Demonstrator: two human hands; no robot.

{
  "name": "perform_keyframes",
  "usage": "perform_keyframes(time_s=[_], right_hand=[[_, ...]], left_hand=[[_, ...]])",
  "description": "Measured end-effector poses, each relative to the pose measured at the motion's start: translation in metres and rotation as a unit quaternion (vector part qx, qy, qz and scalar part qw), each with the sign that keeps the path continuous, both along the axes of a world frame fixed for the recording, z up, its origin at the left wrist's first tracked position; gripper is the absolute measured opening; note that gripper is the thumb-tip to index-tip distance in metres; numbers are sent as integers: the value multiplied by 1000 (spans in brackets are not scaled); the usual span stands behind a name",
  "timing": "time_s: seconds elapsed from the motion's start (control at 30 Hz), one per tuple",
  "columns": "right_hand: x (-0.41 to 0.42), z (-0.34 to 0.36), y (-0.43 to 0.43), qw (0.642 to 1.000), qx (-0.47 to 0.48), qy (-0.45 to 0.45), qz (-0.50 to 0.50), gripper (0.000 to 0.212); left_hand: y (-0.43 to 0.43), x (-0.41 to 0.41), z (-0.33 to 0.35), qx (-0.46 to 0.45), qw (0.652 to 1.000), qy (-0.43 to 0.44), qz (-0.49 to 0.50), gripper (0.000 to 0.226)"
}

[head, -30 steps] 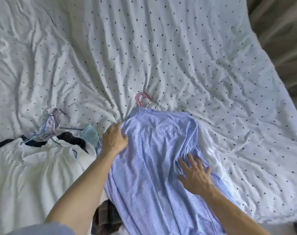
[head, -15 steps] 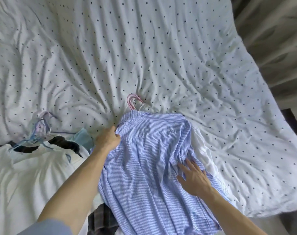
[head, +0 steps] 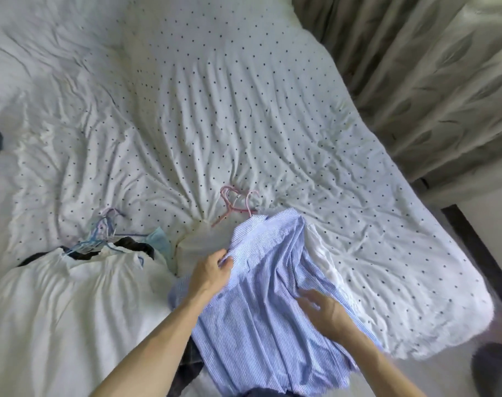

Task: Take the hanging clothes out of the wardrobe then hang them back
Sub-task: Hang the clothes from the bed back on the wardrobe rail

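A blue-and-white striped shirt (head: pixel 267 287) lies bunched on the bed, its collar raised toward pink hangers (head: pixel 235 203). My left hand (head: pixel 211 272) grips the shirt's left shoulder near the collar. My right hand (head: pixel 320 309) rests on the shirt's right side with its fingers spread. A white garment (head: pixel 318 253) shows under the shirt's right edge. To the left lies a pile topped by a white top (head: pixel 66 305) with dark and teal clothes and blue hangers (head: pixel 100 236) beneath.
The bed (head: pixel 244 110) is covered by a wrinkled white sheet with dark dots. Patterned curtains (head: pixel 433 75) hang at the right. A dark plaid cloth (head: pixel 189 365) peeks out at the bed's near edge. A strip of floor (head: pixel 490 253) runs beside the bed.
The shirt's shoulder has been lifted and bunched toward the right, uncovering a second pink hanger hook. My left hand closed on the fabric. The view shifted so the curtains show more.
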State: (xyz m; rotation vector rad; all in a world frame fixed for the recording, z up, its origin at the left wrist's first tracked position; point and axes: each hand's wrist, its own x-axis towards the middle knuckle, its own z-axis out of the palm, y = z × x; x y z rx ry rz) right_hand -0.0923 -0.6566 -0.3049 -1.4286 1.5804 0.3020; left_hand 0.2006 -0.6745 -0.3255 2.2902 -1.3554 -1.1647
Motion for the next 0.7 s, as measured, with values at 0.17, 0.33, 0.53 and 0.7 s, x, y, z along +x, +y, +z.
perform_keyframes(time_s=[0.17, 0.33, 0.53, 0.7], right_hand=[[-15, 62, 26, 978, -38, -129, -159, 19], [-50, 118, 63, 880, -76, -254, -393, 28], [-132, 182, 146, 737, -242, -274, -568, 26], [-199, 215, 260, 605, -376, -161, -684, 26]], left_hand=[[26, -69, 62, -62, 988, -21, -139, 26], [36, -161, 124, -108, 950, 21, -292, 36], [67, -296, 196, -179, 862, 106, -461, 19], [151, -401, 232, -198, 748, 132, -619, 3]])
